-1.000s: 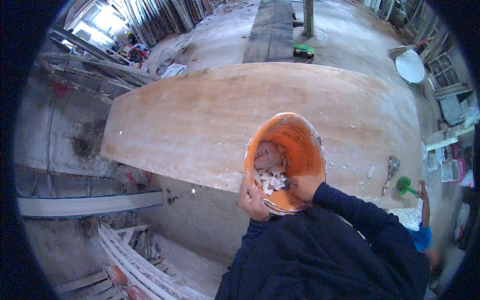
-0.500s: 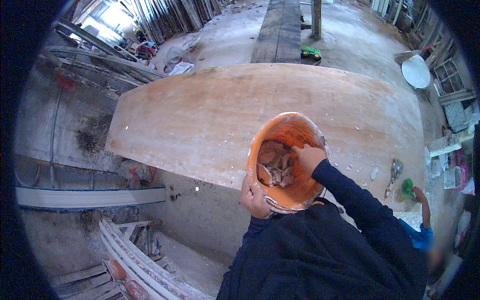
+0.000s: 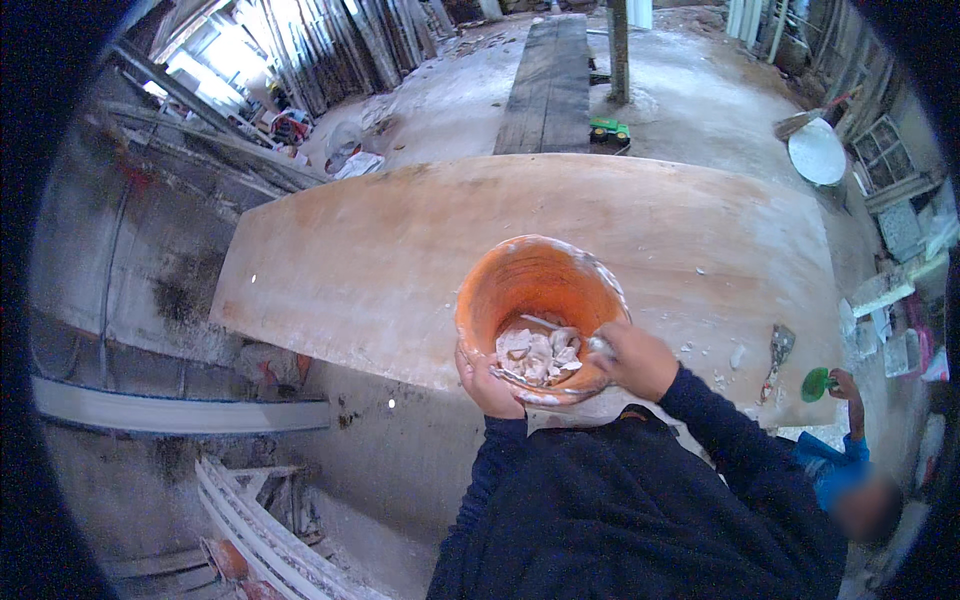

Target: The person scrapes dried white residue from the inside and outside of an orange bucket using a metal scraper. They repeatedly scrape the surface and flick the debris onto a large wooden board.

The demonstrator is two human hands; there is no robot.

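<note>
An orange bucket (image 3: 535, 285) streaked with white holds several pale lumps of filler (image 3: 538, 355) at its bottom. My left hand (image 3: 485, 385) grips the bucket's near rim from below and keeps it above the near edge of a big plywood board (image 3: 400, 250). My right hand (image 3: 632, 358) sits at the bucket's right rim, closed on a small tool whose thin end reaches into the lumps. My dark blue sleeves fill the lower part of the view.
A putty knife (image 3: 778, 352) lies on the board's right end. A small person in blue (image 3: 835, 465) holds a green object (image 3: 816, 383) at the right. Planks (image 3: 548, 85), a green toy truck (image 3: 610, 130) and a round white pan (image 3: 816, 152) lie beyond.
My right hand was inside the bucket half a second ago; it has drawn back to the right rim. The bucket sits slightly lower in view.
</note>
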